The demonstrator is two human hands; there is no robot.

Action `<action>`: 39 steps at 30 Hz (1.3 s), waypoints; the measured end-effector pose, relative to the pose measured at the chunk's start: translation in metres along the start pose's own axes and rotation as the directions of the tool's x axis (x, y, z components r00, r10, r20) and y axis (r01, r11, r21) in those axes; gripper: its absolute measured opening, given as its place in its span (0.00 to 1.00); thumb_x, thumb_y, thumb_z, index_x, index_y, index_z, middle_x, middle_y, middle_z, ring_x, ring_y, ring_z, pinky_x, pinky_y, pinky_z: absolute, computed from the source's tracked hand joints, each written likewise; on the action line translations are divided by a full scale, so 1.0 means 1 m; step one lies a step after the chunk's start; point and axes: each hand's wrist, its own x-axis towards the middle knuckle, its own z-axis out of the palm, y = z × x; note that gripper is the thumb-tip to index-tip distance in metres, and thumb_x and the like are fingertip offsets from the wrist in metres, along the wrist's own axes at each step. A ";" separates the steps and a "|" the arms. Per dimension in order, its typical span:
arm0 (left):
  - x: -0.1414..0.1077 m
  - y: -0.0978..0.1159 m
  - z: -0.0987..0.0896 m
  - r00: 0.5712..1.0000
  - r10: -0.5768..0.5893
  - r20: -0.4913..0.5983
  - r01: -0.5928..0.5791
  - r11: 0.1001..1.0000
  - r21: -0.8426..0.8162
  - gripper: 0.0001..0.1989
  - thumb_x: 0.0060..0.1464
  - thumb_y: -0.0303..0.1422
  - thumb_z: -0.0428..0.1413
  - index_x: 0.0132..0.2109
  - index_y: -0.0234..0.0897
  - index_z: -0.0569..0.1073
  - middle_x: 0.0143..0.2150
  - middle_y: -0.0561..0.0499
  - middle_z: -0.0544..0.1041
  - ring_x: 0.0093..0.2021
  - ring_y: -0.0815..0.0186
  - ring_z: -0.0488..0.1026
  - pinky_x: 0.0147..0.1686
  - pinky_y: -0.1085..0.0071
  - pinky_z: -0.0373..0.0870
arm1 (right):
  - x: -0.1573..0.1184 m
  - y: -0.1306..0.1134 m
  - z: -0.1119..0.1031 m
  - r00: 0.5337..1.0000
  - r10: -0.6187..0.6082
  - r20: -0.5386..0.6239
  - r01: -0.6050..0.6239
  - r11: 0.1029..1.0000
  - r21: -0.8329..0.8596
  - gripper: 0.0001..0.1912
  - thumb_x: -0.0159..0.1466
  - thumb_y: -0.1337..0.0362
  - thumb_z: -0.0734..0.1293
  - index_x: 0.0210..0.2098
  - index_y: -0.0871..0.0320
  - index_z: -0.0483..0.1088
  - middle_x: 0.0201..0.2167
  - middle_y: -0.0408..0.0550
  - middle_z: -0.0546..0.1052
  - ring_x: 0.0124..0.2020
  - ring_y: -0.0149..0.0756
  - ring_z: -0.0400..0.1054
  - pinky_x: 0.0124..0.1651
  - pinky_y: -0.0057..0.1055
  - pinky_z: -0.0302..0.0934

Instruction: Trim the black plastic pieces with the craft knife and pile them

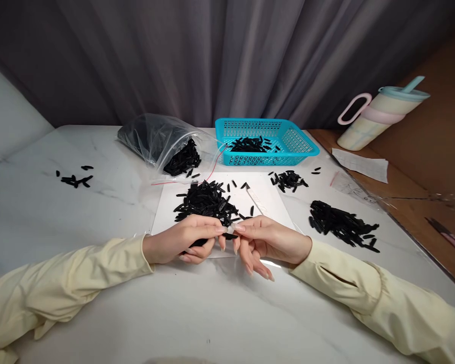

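My left hand [192, 233] and my right hand [264, 237] meet over the near part of a white sheet [165, 215]. A small, slim black piece [230, 236] is between their fingertips, pinched from both sides. More black pieces [197, 242] are tucked in the curled fingers of my left hand. The other fingers of my right hand hang loosely bent. Just beyond the hands lies a heap of the same black pieces [205, 199]. To its right rests a thin white knife with a dark pointed blade [256, 198].
A clear zip bag [147, 139] spills black pieces at the back. Beside it stands a blue perforated basket [265, 160] holding more. Other piles [337, 225] lie right, with a few pieces [76, 181] at left. A tumbler [379, 121] stands at the far right.
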 end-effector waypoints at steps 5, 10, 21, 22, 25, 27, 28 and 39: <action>-0.001 0.003 0.002 1.000 -0.010 -0.008 0.010 1.000 0.020 0.14 0.58 0.37 0.46 0.29 0.32 0.66 0.11 0.62 0.53 0.11 0.79 0.45 0.10 0.83 0.46 | -0.001 0.000 0.000 0.999 -0.023 0.025 0.023 1.000 -0.012 0.15 0.62 0.58 0.63 0.31 0.66 0.68 0.19 0.47 0.75 0.13 0.28 0.66 0.13 0.21 0.61; -0.002 0.004 0.003 1.000 -0.007 -0.015 0.007 1.000 0.027 0.14 0.58 0.37 0.46 0.29 0.32 0.67 0.11 0.62 0.52 0.11 0.79 0.45 0.11 0.82 0.46 | -0.002 -0.001 -0.001 1.000 -0.014 0.017 0.015 1.000 -0.017 0.12 0.60 0.60 0.65 0.32 0.66 0.68 0.19 0.46 0.75 0.13 0.27 0.66 0.14 0.20 0.61; 0.000 0.002 -0.002 1.000 -0.004 0.003 0.004 1.000 -0.021 0.12 0.57 0.35 0.48 0.29 0.32 0.66 0.11 0.62 0.52 0.11 0.80 0.45 0.10 0.83 0.44 | -0.001 0.000 -0.002 0.998 -0.068 -0.006 0.068 0.997 0.037 0.08 0.60 0.65 0.65 0.33 0.67 0.68 0.30 0.52 0.78 0.19 0.31 0.71 0.14 0.22 0.64; 0.000 0.002 -0.002 1.000 -0.005 0.004 0.005 1.000 -0.024 0.12 0.58 0.35 0.48 0.30 0.32 0.66 0.11 0.62 0.52 0.11 0.80 0.45 0.10 0.83 0.44 | -0.001 0.000 -0.003 0.997 -0.073 -0.006 0.074 0.996 0.043 0.07 0.60 0.66 0.65 0.33 0.66 0.68 0.30 0.53 0.78 0.19 0.32 0.71 0.13 0.22 0.64; -0.001 0.002 -0.002 1.000 -0.006 0.010 0.006 0.999 -0.033 0.11 0.57 0.35 0.48 0.30 0.33 0.66 0.11 0.63 0.52 0.11 0.80 0.44 0.10 0.84 0.44 | -0.001 0.001 -0.004 0.996 -0.089 -0.024 0.090 0.995 0.050 0.06 0.60 0.68 0.64 0.33 0.66 0.68 0.31 0.54 0.78 0.18 0.32 0.71 0.13 0.22 0.64; -0.001 0.003 -0.001 1.000 -0.007 0.012 0.007 1.000 -0.030 0.11 0.57 0.35 0.49 0.30 0.33 0.66 0.11 0.63 0.52 0.11 0.80 0.44 0.10 0.84 0.44 | -0.002 0.001 -0.005 0.995 -0.093 -0.035 0.094 0.994 0.049 0.05 0.59 0.68 0.65 0.32 0.66 0.67 0.32 0.54 0.78 0.18 0.31 0.71 0.13 0.21 0.64; -0.001 0.004 -0.001 1.000 -0.009 0.012 0.009 1.000 -0.027 0.11 0.57 0.35 0.49 0.30 0.33 0.66 0.11 0.63 0.52 0.11 0.80 0.44 0.10 0.84 0.44 | -0.002 0.001 -0.005 0.995 -0.094 -0.037 0.095 0.994 0.048 0.05 0.59 0.68 0.65 0.32 0.66 0.67 0.32 0.54 0.78 0.18 0.31 0.71 0.13 0.21 0.64; -0.001 0.005 0.000 0.999 -0.024 -0.022 0.024 1.000 -0.001 0.12 0.57 0.39 0.48 0.33 0.34 0.65 0.11 0.63 0.52 0.10 0.80 0.43 0.10 0.83 0.43 | -0.001 0.001 -0.006 0.989 -0.126 -0.075 0.131 0.989 0.068 0.03 0.58 0.71 0.65 0.29 0.66 0.67 0.31 0.55 0.78 0.16 0.30 0.70 0.12 0.19 0.62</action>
